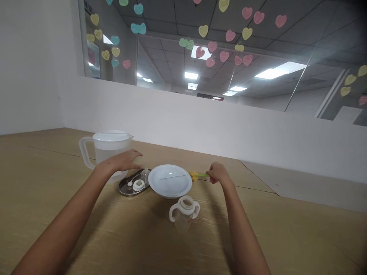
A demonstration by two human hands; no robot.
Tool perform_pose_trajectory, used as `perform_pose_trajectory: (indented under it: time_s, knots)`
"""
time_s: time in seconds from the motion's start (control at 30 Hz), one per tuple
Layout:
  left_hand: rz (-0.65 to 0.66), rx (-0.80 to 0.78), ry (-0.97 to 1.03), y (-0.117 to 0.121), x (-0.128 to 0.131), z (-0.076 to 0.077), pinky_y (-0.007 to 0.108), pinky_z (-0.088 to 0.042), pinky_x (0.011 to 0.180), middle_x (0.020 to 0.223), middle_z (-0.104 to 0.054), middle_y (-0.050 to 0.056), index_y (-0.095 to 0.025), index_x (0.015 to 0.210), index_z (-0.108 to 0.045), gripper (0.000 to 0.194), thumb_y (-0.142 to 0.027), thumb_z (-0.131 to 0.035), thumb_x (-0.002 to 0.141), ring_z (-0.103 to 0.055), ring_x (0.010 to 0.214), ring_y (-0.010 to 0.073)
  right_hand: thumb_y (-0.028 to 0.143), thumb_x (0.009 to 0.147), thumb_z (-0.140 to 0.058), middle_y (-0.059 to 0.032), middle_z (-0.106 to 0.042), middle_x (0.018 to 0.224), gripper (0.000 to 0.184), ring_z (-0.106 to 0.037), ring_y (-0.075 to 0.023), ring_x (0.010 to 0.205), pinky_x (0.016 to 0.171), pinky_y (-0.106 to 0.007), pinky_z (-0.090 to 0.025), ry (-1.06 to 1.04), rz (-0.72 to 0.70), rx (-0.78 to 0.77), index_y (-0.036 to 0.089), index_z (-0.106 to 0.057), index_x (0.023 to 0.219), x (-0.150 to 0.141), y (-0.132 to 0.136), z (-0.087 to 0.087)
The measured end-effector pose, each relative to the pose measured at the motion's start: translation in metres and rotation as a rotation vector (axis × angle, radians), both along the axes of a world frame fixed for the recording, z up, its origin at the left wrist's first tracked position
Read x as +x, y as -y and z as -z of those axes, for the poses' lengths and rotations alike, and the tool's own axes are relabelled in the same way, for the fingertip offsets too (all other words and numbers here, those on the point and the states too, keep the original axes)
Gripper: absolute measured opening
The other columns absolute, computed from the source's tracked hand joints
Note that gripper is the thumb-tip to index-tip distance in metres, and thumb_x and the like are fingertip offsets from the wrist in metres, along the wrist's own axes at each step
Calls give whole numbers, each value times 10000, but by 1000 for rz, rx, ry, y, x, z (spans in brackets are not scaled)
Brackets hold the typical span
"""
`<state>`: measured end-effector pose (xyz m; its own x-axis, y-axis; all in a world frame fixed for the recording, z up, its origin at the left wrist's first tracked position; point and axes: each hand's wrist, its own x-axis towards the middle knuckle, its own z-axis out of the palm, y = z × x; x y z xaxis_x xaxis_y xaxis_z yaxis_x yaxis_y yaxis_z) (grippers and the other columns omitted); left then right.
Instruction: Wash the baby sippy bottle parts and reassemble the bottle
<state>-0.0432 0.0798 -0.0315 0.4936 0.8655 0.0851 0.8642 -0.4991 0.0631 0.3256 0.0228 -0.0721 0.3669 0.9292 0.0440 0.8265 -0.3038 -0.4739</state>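
Taking the white plate (170, 181) as the centre of the clock, with 12 o'clock on the far side of the table, the right hand (217, 173) sits at about 3 o'clock. Its fingers curl closed around the green stem of a slim bottle brush (197, 175), pinching it. The brush's yellow bristle head sits just beyond the grip, right by the plate's rim, and its thin wire runs out across the plate towards 9 o'clock.

The left hand (123, 161) is open, with the fingers spread and reaching towards the right, at about 10 o'clock. It holds nothing, and its fingertips are just above the edge of an oval stainless steel tray (125, 188) (whether they touch anything there, I cannot tell). The hand also overlaps the view of a plastic pitcher (110, 154) with a white lid, which stands further out at 10 o'clock.

The tray, at 9 o'clock, holds a white screw collar (138, 185), a small white spoon (130, 183) and a clear dome cap (145, 176). A two-handled clear cup (183, 215) with no top on it stands at 6 o'clock, just off the plate, on the tan wood-grain table (43, 191)
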Motion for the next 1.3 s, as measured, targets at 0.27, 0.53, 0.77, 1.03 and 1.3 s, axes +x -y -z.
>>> perform_pose_trajectory:
  time_s: [0.27,0.53,0.77,1.03,1.3]
  knots:
    - [-34,-103,-51,5,0,-4,329,-295,1030,1407,-382,132,-101,1336,-390,738,-521,-459,733,-378,1267,263,134,630,-683,-89,-601,441,111,-646,-235,516,544,-342,-541,-57,-124,-529,68,-605,589,-3,-9,26]
    - [-46,-146,-55,5,1,-3,344,-306,1021,1405,-383,139,-93,1344,-379,752,-505,-468,721,-388,1260,275,132,676,-657,-83,-613,480,159,-656,-204,555,615,-319,-545,-102,-186,-690,63,-608,543,-15,-25,56]
    - [-72,-246,-8,-5,-4,5,331,-363,967,1382,-422,125,-135,1364,-353,798,-552,-479,695,-444,1215,272,147,686,-644,-82,-597,461,148,-603,-189,440,508,-308,-522,-92,-195,-518,64,-607,569,-11,-19,46]
    - [-88,-285,25,-6,-3,5,329,-381,945,1336,-474,146,-123,1357,-362,858,-579,-509,645,-488,1176,279,356,879,-391,-134,-675,720,355,-620,-141,534,515,-213,-442,25,-161,10,92,-624,829,-19,-29,34]
    - [-92,-283,-9,-1,1,3,318,-399,920,1317,-496,144,-130,1363,-357,821,-549,-499,672,-514,1140,269,303,799,-515,-107,-678,771,229,-617,-169,732,594,-214,-388,117,-136,111,131,-645,722,-31,-34,50]
